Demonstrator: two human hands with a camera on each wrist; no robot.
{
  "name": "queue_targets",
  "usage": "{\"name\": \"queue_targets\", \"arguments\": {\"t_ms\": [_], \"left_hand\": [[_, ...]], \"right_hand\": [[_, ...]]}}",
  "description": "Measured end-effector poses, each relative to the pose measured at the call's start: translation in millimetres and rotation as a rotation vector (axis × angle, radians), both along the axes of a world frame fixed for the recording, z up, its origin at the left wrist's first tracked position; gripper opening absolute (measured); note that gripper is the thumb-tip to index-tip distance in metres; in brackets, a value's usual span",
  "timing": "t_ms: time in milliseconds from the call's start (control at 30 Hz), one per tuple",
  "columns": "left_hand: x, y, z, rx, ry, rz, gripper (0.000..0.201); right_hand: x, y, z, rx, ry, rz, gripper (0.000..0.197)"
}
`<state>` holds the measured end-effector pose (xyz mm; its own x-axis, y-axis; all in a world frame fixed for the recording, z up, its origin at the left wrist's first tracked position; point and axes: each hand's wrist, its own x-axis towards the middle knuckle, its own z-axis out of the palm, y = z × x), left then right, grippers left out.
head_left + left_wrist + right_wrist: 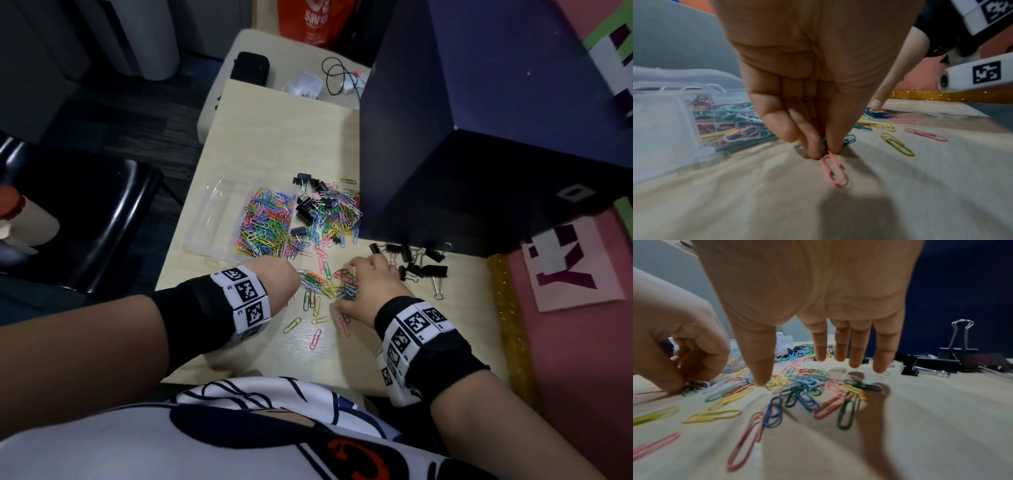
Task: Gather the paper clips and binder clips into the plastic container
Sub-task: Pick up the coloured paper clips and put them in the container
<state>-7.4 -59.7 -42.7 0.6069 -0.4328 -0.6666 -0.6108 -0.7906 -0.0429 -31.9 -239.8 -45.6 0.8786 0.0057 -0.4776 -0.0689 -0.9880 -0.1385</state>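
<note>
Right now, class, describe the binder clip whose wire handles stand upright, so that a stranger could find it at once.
Start at the tall dark blue box on the wooden table. At its foot, beyond the right hand, lies a cluster of black binder clips. Among them, in the right wrist view, one binder clip stands with its silver handles pointing straight up, while its neighbours lie flat.

White letters reading "sav" can be read on an orange bag (313, 20) at the top. A big letter "Y" is seen on a pink sheet (575, 274). Square black-and-white codes are printed on both wristbands (245, 298).
</note>
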Motion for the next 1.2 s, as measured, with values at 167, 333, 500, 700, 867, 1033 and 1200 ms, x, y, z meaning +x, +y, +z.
{"name": "queue_targets", "arguments": {"t_ms": [167, 333, 500, 700, 867, 1033, 1200], "left_hand": [[-0.5, -0.3, 0.9, 0.004, 0.001, 0.025, 0.022], [0.1, -5.6, 2.2, 0.007, 0.009, 0.036, 0.021], [-3.3, -16.5, 7.8, 0.02, 0.004, 0.042, 0.021], [-1.1, -15.6, 11.1, -0.134, -0.077, 0.194, 0.018], [15.8, -0.3, 23.3, -0.408, -0.21, 0.431, 0.014], [31.1, 31.4, 40.5, -0.498, -0.307, 0.601, 0.014], [40.9, 51.7, 37.0, -0.549, -0.311, 0.692, 0.02]], "right_hand": [[-0.4, 0.6, -5.2, 0.022, 0.017, 0.036, 0.063], [-5.0, 1.7, -12.8, 0.119, -0.066, 0.035, 0.033], [1.8, -3.4, -15.4, 0.124, -0.049, 0.064, 0.025], [18.2, -18.9, -2.4, 0.147, -0.002, 0.027, 0.02], [35.1, -10.5, 18.1, 0.3, -0.083, -0.118, 0.008], [50.9, 35.6, 30.3, 0.535, -0.179, -0.206, 0.005], [64.4, 84.2, 30.1, 0.62, -0.245, -0.239, 0.013]]}}
